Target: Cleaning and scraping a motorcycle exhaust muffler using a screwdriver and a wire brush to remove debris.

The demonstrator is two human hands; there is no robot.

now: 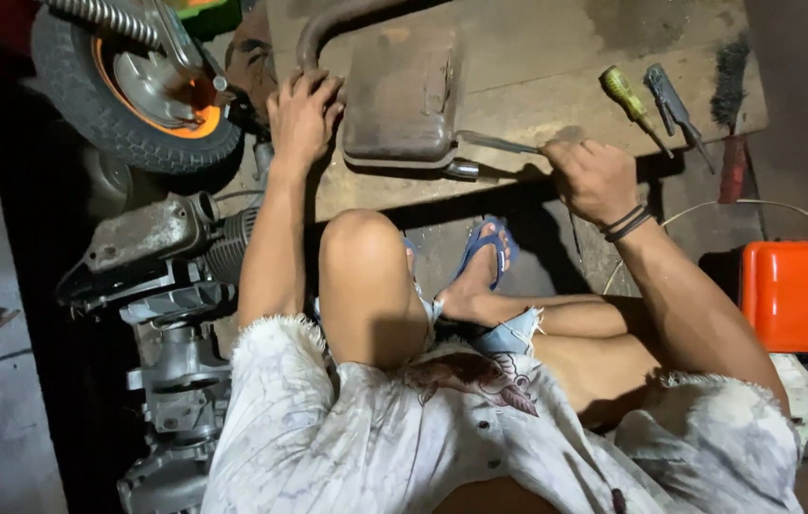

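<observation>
With the rusty muffler (402, 95) lying on the wooden board (556, 67) at twelve o'clock, the left hand (303, 116) was clamped over its bent pipe while the right hand (592, 177), fisted on a thin metal tool (499, 144), seemingly pried at its seam, calling next for steady leverage.

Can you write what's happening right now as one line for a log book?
left hand: gripping curved rusty metal pipe | right hand: holding thin metal tool against boxy rusty metal muffler | surface: worn wooden board
</observation>
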